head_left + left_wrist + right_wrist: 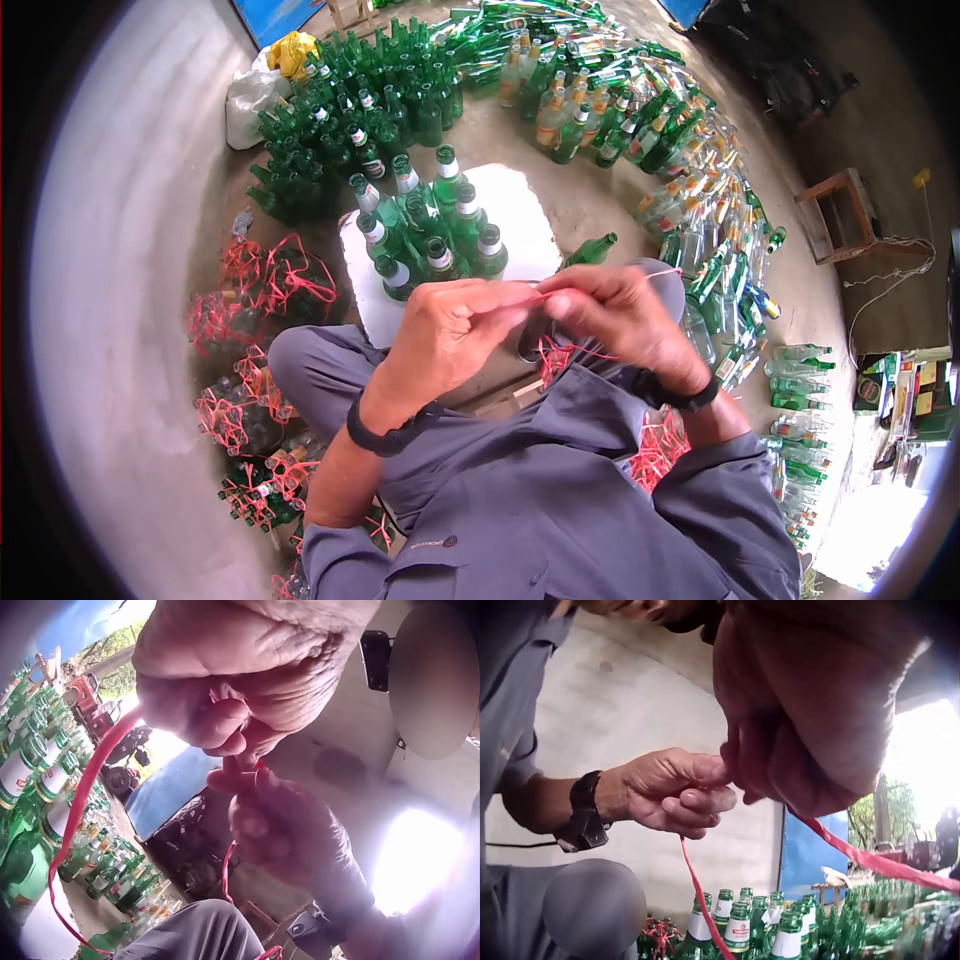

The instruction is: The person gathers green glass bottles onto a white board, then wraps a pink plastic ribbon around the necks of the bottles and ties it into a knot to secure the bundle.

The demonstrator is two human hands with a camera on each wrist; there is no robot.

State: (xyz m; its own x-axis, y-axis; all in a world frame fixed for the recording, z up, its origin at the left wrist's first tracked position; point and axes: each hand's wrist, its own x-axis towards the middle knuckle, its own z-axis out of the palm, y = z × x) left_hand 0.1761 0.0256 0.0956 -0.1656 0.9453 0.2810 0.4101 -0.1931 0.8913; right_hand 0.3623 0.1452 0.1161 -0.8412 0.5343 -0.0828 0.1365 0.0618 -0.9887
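Observation:
My left hand point(450, 325) and right hand point(625, 310) meet fingertip to fingertip above the lap. Between thumb and fingers, each pinches a thin red plastic string point(77, 810). Loose lengths of the string point(696, 889) hang from both hands in the wrist views. Just beyond the hands, a tight group of green glass bottles point(438, 258) with white neck labels stands upright on a white board point(525, 215). One green bottle point(592, 249) leans at the board's right side, partly hidden by the right hand.
Many upright green bottles point(395, 115) fill the back left, beside a white sack point(255, 105). A long heap of lying bottles point(715, 210) curves along the right. Bundles tied with red string point(240, 310) line the left. A wooden stool point(840, 215) stands far right.

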